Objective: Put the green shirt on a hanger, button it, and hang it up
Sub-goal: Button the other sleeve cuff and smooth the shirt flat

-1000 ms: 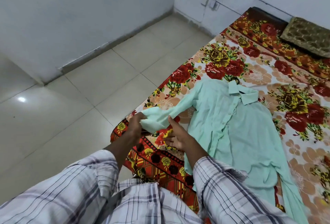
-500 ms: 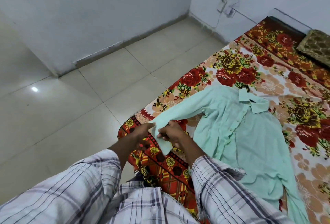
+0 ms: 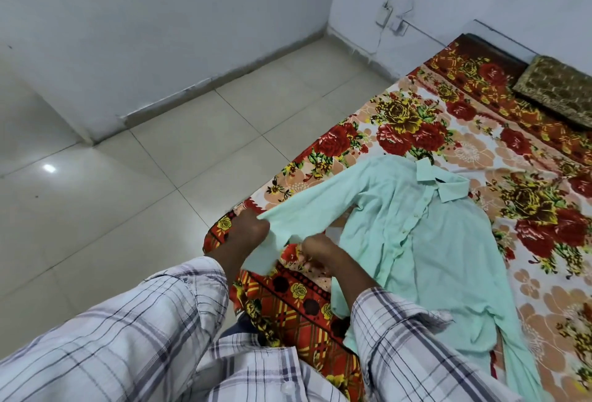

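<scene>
Here both grips — left hand (image 3: pixel 253 231), right hand (image 3: pixel 315 249) — pinch the limp cuff (image 3: pixel 265 256) of the thin green shirt (image 3: pixel 416 241).

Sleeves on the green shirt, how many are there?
2. One sleeve is gripped by the left hand and right hand; the other sleeve lies flat at lower right.

Both forearms reach forward, bare below rolled plaid cuffs, wrists close together. The left hand (image 3: pixel 253 229) is fisted round the sleeve end of the green shirt (image 3: pixel 416 241). The right hand (image 3: pixel 315 246), knuckles up and fingers curled under, pinches the same sleeve just beside it.
</scene>
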